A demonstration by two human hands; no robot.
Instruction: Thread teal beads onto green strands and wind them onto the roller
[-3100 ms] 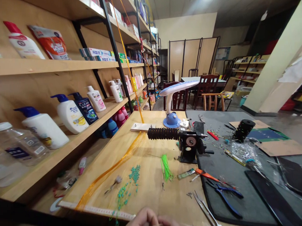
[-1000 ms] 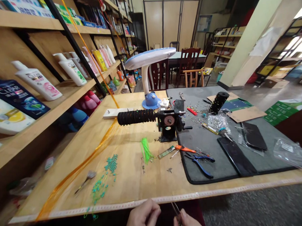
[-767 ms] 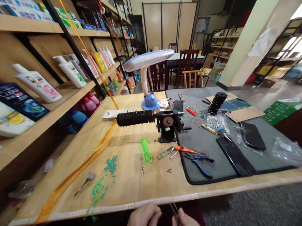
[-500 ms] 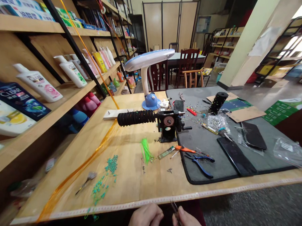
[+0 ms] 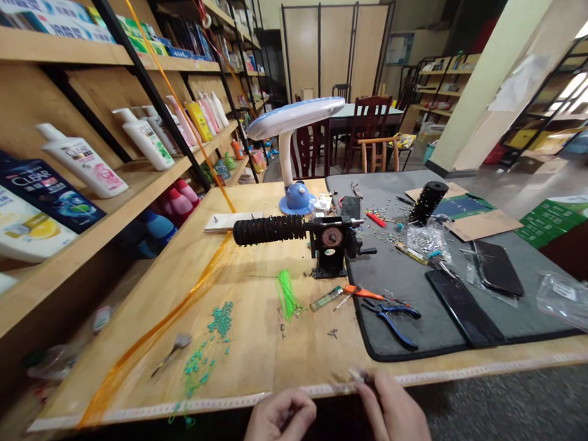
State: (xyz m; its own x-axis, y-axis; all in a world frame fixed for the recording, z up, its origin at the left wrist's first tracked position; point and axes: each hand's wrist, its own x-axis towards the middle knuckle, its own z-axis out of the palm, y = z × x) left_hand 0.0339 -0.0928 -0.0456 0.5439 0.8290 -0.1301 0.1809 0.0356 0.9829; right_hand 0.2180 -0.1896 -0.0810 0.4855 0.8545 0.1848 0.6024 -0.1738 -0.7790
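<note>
At the table [image 5: 261, 362], left fingers [image 5: 298, 402] curled, hold unclear, right fingers [image 5: 379, 392] pinching blurred tool [image 5: 358, 376]

"CLEAR" on navy bottle [image 5: 49, 195], white bottle [image 5: 85, 161] (likewise)

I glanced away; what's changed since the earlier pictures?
The right hand took the tweezers off the table, then moved right and forward, away from the left hand; the tweezers now blur at its fingers. The left hand stays pinched; the pliers and green strands haven't moved.
</note>
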